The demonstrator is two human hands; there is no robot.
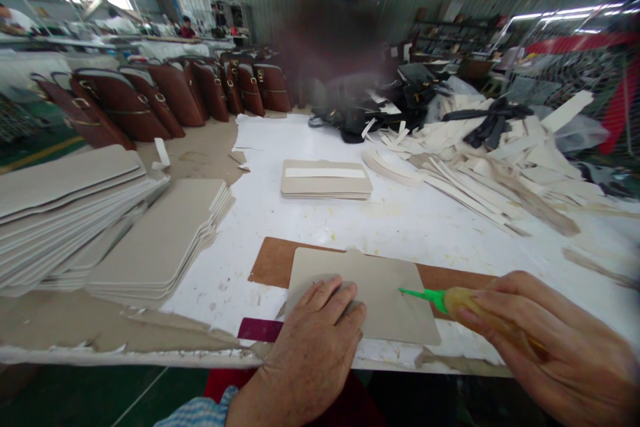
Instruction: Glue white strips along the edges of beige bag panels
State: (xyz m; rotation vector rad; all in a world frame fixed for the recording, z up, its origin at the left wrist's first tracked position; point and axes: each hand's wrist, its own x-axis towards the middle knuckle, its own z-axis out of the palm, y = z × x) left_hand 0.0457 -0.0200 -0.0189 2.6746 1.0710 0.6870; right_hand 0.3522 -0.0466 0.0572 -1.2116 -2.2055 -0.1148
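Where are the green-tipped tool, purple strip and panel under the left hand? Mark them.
Green-tipped tool point(437, 298), head view: its green part.
Purple strip point(260, 329), head view: its visible middle.
Panel point(385, 299), head view: its bare upper face.

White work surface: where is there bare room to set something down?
Bare patches of white work surface: between the small panel stack and brown board; behind that stack, before the black pile. Crowded: front (left hand on beige panel), right (off-white scraps), left (larger panel stacks, brown handbags).

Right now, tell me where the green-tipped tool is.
In the head view, the green-tipped tool is at lower right, held in the right hand, its tip over the beige panel's right part.
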